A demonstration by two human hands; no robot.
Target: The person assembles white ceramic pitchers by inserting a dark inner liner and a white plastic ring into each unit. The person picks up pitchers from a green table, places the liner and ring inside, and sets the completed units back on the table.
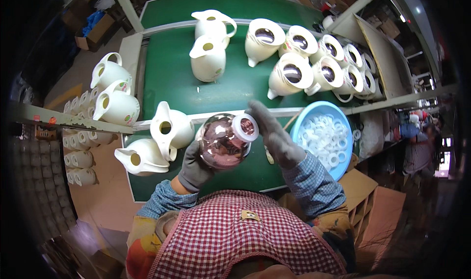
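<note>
My gloved left hand is wrapped round the side of a pinkish, mirror-finished glass flask liner, held tilted above the green table. A white plastic ring sits around the liner's neck, which points up and to the right. Beside that ring, my gloved right hand has its fingers stretched out and its palm turned toward the neck. Whether it touches the ring is hard to tell. To the right, a light-blue basin holds many loose white rings. Two white pitchers lie just left of my left hand.
Two more pitchers stand at the table's far middle. Rows of white pitchers with dark mirrored openings fill the far right. Others rest on the left rail and the floor below. A metal strip crosses the table.
</note>
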